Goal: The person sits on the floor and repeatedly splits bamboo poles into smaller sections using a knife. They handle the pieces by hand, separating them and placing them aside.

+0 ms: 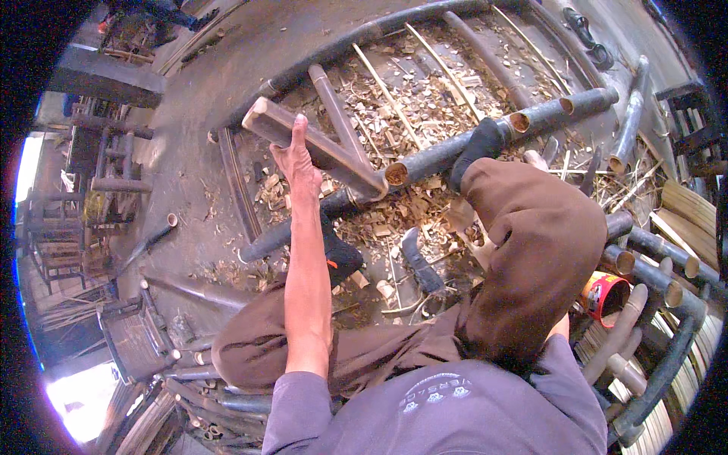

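Observation:
My left hand (299, 161) is closed round a thick brown bamboo pole (326, 155), with one digit stretched along it. The pole's pale cut end points up and to the left. Its other end meets a dark bamboo pole (432, 161) with round holes cut in it, part of a ladder-like frame on the floor. A thinner brown rung (335, 110) slants down to nearly the same spot. My right foot, in a dark covering, presses on the holed pole. Only a bit of my right arm shows beside my right knee; the hand itself is hidden.
Wood chips (432, 208) litter the floor inside the frame. A dark tool-like object (421, 262) lies between my legs. To the right stand a red tin (605, 297) and cut bamboo poles (644, 250). Sandals (584, 38) lie at the far right; bamboo furniture (114, 159) stands left.

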`<state>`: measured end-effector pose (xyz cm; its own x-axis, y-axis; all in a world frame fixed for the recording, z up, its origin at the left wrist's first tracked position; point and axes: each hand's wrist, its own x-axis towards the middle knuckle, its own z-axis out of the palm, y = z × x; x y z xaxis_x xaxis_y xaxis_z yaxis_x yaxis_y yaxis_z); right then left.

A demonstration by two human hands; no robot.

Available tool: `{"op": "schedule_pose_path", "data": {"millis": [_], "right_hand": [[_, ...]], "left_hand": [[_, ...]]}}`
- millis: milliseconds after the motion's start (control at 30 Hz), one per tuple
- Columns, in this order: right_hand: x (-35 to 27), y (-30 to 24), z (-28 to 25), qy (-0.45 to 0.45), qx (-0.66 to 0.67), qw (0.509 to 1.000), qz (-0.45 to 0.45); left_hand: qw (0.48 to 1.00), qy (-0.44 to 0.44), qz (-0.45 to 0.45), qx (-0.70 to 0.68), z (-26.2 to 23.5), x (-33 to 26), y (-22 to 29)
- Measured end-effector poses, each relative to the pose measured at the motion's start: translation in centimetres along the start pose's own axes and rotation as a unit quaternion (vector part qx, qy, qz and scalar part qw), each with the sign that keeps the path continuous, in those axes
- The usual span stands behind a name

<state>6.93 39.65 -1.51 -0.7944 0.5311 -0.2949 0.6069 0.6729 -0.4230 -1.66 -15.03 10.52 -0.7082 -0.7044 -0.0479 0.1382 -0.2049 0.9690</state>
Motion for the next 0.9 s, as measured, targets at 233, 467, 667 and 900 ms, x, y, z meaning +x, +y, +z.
{"op": "schedule_pose_path", "data": {"millis": [233, 467, 667, 900], "right_hand": [[-0.8, -0.6, -0.1, -0.006, 0.029, 1.000, -0.002], [-0.9, -1.9, -2.2, -0.006, 0.134, 0.991, -0.028], [-1.9, -7.2, -11.4, 0.021, 0.378, 0.913, -0.153], [-10.4, -23.0, -22.7, 0.091, 0.362, 0.851, -0.369]], "left_hand": [[0.995, -0.096, 0.015, -0.032, -1.7, -0.5, -0.3], [0.987, -0.152, 0.014, 0.043, -1.7, -1.4, -0.5], [0.977, -0.165, 0.072, 0.114, 0.5, -4.3, 0.2], [0.964, -0.226, 0.045, 0.134, -0.1, -4.6, -0.4]]}}
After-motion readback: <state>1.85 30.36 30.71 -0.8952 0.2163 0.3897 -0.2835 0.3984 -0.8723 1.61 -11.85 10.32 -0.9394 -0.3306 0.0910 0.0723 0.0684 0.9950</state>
